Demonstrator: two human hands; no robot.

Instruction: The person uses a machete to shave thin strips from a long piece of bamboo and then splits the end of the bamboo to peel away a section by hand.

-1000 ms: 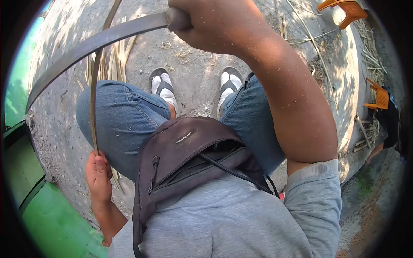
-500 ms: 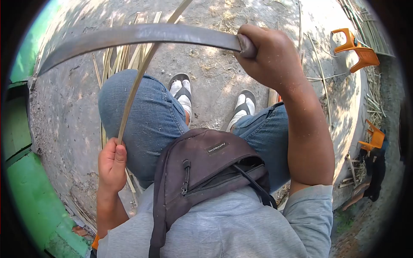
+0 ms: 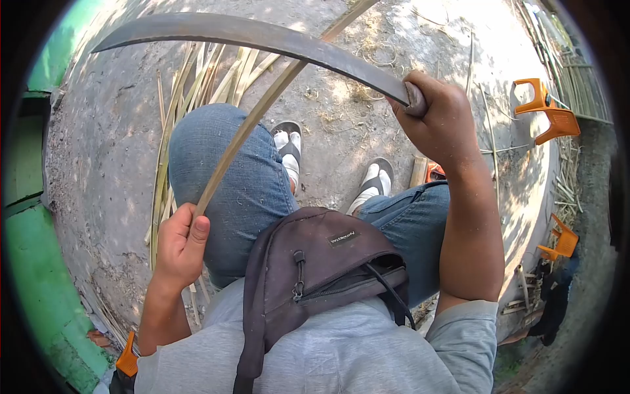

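Note:
My right hand (image 3: 441, 117) is wrapped round the handle of a long curved machete (image 3: 262, 41), whose tip points to the upper left. In my left hand (image 3: 180, 248) is the near end of a long bamboo strip (image 3: 252, 121), pinched between thumb and fingers. The strip slants up and away to the right over my left knee. Partway along its length, the blade crosses the strip and overlaps it in this view. The strip's far end runs out past the top of the view.
A heap of split bamboo strips (image 3: 172, 125) lies on the ground beside my left knee. Orange plastic chairs (image 3: 556, 123) lie at the right, near more bamboo poles (image 3: 569, 65). A brown bag (image 3: 315, 262) rests on my front. Green wall panels (image 3: 46, 282) stand at the left.
The machete has moved up and right, its handle end now lower than before. My left hand has shifted slightly right, and the strip leans further to the right.

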